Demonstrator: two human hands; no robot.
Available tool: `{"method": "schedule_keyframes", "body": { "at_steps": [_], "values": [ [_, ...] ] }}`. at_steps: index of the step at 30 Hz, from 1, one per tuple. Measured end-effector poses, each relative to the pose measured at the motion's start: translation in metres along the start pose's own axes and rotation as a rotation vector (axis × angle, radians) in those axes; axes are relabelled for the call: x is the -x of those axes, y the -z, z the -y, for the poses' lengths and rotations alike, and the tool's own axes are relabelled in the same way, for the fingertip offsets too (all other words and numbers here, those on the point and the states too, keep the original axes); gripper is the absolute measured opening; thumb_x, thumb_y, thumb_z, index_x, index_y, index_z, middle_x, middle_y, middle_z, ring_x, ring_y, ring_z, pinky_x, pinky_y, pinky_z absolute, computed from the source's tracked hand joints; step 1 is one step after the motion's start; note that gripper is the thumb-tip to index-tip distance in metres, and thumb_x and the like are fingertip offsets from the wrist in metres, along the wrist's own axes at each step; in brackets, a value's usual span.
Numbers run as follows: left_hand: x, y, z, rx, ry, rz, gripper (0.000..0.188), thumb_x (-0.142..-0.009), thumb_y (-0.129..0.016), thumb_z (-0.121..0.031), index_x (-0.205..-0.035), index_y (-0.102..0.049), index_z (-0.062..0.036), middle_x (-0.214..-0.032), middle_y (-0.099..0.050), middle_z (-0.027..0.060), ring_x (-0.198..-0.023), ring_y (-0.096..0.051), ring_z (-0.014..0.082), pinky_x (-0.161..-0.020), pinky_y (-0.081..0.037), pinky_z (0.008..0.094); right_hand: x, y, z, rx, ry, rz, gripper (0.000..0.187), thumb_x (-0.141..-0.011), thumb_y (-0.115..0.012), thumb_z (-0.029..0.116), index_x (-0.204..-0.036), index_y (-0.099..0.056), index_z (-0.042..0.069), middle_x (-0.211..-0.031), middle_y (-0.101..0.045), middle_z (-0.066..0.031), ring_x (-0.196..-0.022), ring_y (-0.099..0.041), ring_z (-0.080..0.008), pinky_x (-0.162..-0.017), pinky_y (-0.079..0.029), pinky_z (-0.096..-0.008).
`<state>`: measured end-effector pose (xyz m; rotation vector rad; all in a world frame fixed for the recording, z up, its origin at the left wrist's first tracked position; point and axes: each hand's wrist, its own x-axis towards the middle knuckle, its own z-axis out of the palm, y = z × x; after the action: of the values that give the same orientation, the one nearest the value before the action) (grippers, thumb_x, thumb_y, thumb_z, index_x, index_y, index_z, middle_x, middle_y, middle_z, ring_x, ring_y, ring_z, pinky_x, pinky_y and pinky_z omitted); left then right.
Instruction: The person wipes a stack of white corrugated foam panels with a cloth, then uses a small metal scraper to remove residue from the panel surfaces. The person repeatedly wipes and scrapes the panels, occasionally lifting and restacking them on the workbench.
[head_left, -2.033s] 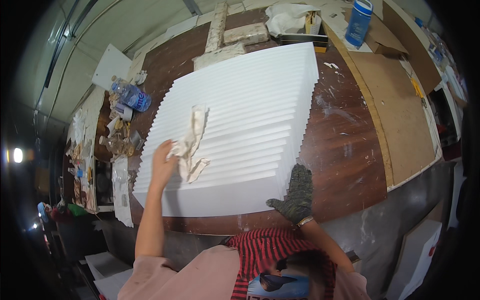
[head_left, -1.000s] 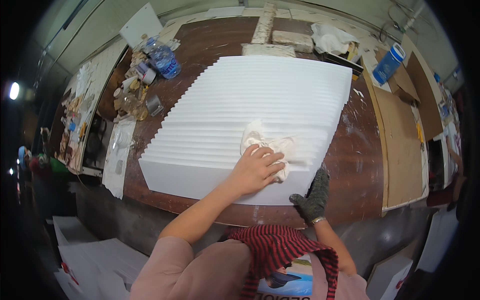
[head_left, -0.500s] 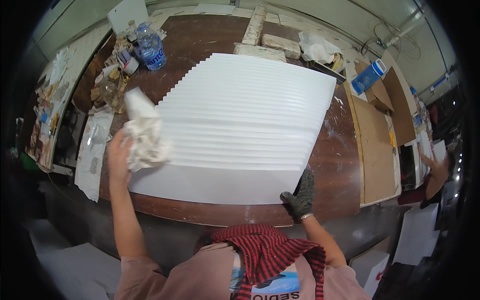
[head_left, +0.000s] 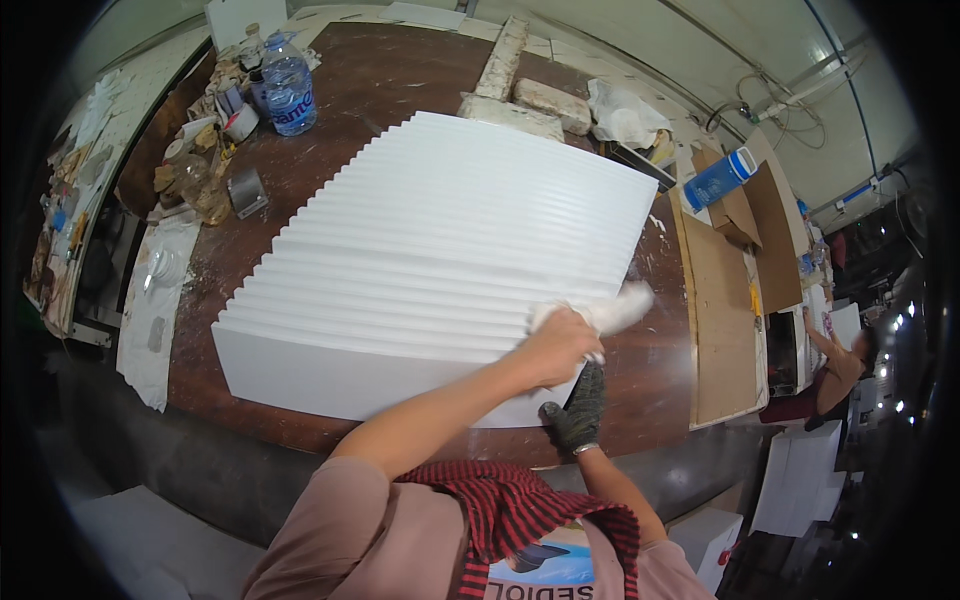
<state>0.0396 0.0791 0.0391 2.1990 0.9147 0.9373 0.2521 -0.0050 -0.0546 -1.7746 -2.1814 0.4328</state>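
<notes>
Left hand: bare, closed around a blurred white cloth at the sheets' right edge.
Right hand: gloved, open, thumb spread, at the near right corner.
White sheets: stepped stack on the brown worktop.
Wiping: seemingly the step in hand.
Next stroke: calls for light pressure, the stack steadied.

Cloth rag, smooth sheets, scuffed tabletop
</notes>
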Motion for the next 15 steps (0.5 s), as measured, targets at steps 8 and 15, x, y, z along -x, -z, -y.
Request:
{"method": "schedule_keyframes", "body": {
  "at_steps": [8,15],
  "values": [
    [0.002,0.173,0.056,-0.255,0.175,-0.554,0.026,-0.083,-0.064,-0.007,-0.107,-0.071,-0.0006,-0.102,-0.071,0.0182,-0.096,-0.068,0.0342,-0.085,-0.054,0.0417,-0.003,0.004,0.001,-0.167,0.01,0.12,0.129,-0.063,-0.078,0.061,-0.155,-0.019,-0.008,-0.16,-0.023,-0.0295,-0.15,-0.019,-0.0448,-0.124,-0.01,-0.0526],
    [-0.036,0.057,0.081,-0.44,-0.011,-0.419,0.029,-0.08,-0.057,0.006,-0.105,-0.07,-0.002,-0.107,-0.068,0.0134,-0.099,-0.06,0.0321,-0.088,-0.043,0.0472,-0.003,0.008,0.011,-0.059,0.022,0.057,0.137,-0.062,-0.078,0.069,-0.154,-0.016,-0.011,-0.161,-0.02,-0.0314,-0.15,-0.015,-0.0479,-0.124,-0.008,-0.0536]
  ]
}}
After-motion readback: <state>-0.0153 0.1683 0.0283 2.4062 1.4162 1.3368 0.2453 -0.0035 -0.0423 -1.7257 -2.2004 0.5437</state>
